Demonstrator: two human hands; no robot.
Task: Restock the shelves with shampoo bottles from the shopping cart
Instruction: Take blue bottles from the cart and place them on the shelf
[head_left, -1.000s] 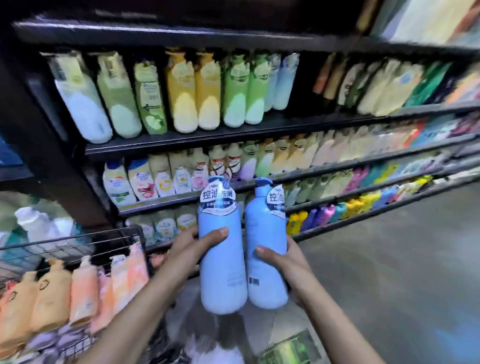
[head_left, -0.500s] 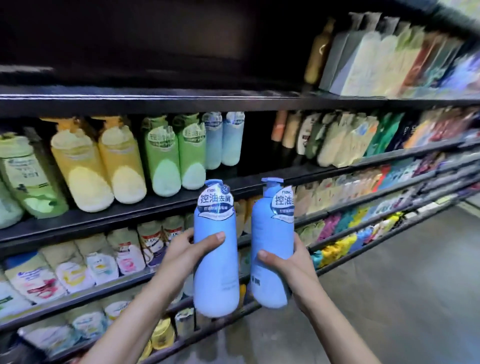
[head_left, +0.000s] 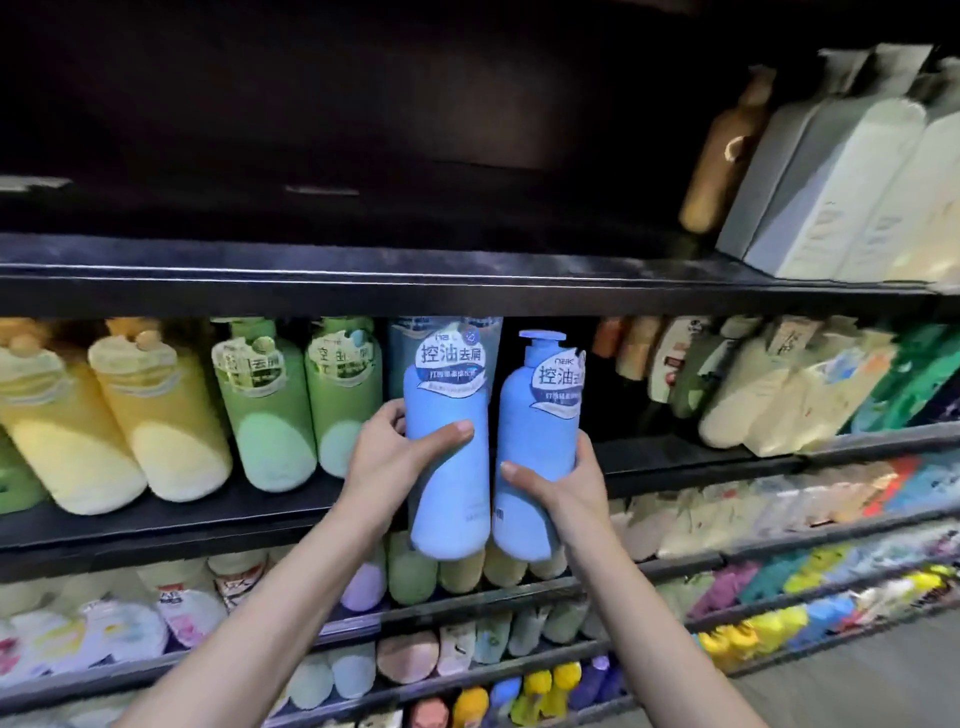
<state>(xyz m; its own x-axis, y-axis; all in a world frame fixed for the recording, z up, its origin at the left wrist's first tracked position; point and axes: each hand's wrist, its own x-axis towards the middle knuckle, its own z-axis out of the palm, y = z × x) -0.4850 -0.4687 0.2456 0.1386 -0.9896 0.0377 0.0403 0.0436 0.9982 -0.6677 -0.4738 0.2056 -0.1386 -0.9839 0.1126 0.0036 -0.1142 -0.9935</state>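
Gripping one blue shampoo bottle apiece, the left hand (head_left: 400, 457) wraps thumb and fingers round the left bottle (head_left: 448, 447) and the right hand (head_left: 558, 483) clasps the right bottle (head_left: 537, 447) low on its body. Both stand upright, side by side and near touching, raised before the dark shelf (head_left: 675, 457) with their bases below its front edge. To their left on that shelf stand green bottles (head_left: 306, 405) and yellow bottles (head_left: 119, 415); further blue bottles (head_left: 400, 343) stand just behind the left one.

Two plain light-blue bottles (head_left: 448, 467) in the grip carry white-and-blue labels — left of them stand green bottles (head_left: 270, 410), then yellow ones (head_left: 156, 410) fading, seemingly, to cream.
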